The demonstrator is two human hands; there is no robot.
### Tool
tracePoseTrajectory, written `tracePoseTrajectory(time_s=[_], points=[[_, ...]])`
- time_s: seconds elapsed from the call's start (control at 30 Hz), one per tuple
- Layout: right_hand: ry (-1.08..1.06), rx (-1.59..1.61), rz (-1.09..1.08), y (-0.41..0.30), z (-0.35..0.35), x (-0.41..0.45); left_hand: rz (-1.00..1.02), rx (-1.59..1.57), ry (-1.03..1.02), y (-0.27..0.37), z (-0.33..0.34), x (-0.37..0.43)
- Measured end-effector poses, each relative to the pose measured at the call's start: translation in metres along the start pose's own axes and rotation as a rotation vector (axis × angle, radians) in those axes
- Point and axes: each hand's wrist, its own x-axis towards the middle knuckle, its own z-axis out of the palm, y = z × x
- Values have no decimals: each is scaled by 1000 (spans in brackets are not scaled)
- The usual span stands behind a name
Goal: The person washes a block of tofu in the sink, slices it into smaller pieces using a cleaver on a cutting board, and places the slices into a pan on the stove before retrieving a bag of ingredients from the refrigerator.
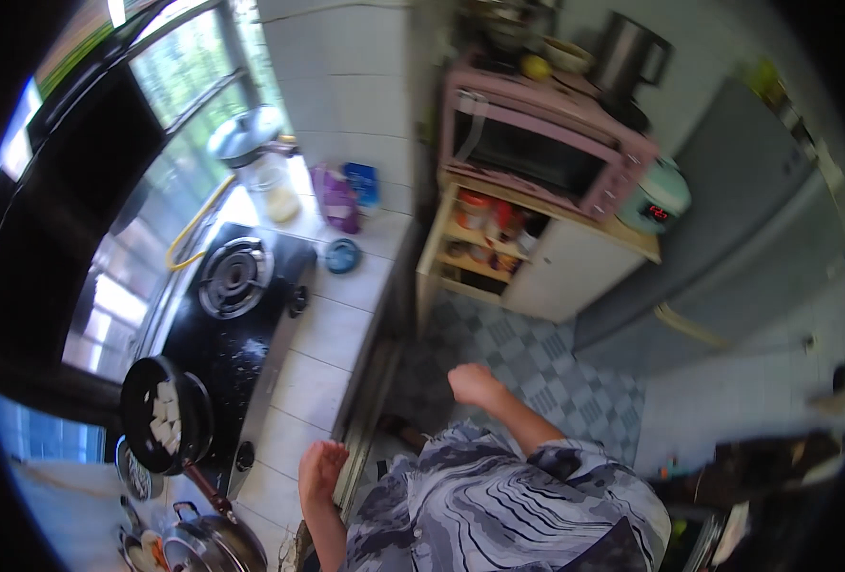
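Note:
My left hand (322, 468) is just off the front edge of the tiled counter (308, 390), its fingers curled and holding nothing that I can see. My right hand (476, 385) hangs over the tiled floor with the fingers folded in; nothing shows in it. To the left, a black frying pan (143, 429) with white pieces (167, 418) in it sits on the near end of the black gas stove (240, 357). The pan's brown handle points towards the counter's near end. The far burner (236, 277) holds no pan.
Beyond the stove are a glass jar (279, 196), a purple bag (336, 200) and a blue round lid (342, 255). A metal pot (215, 547) stands near the pan handle. Ahead, a pink oven (537, 143) tops a cabinet (565, 268) with an open door, beside a grey refrigerator (694, 214).

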Motion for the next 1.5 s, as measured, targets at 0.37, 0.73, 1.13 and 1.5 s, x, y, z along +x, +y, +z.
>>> tracePoseTrajectory(time_s=[0.37, 0.73, 1.13, 1.5], points=[[282, 190, 63, 106, 19, -120, -4, 719, -170, -77, 157, 107], [274, 176, 533, 343, -24, -200, 386, 1385, 182, -90, 195, 388], [900, -216, 686, 532, -102, -240, 274, 900, 89, -243, 288, 390], [616, -666, 787, 621, -97, -236, -191, 550, -123, -391, 467, 470]])
